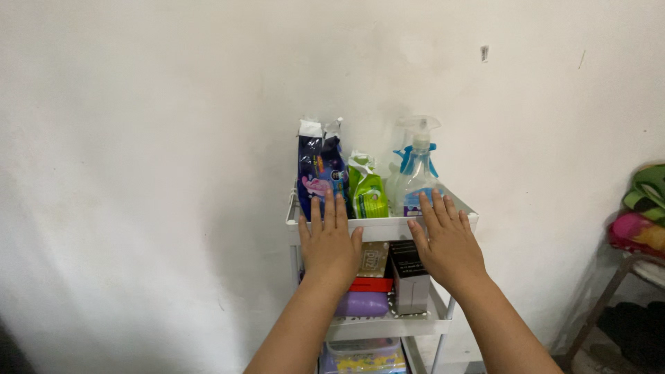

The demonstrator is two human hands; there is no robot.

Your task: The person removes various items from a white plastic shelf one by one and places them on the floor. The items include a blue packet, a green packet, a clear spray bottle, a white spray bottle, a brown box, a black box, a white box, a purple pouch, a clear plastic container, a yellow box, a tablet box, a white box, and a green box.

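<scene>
Both hands, left hand [331, 242] and right hand [447, 242], lie flat and apart, fingers spread, on the cart [382, 228] top rim; light, rigid plastic, likely rolls easily

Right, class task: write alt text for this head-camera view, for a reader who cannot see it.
Two bare hands, left hand and right hand, reach flat and open toward the top shelf of a white cart against a white wall. The shelf holds a dark blue pouch, a green pouch and a clear spray bottle.

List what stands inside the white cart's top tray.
White top tray: dark blue pouch, green pouch, clear spray bottle. Their bases are hidden by the tray wall, left hand and right hand.
</scene>
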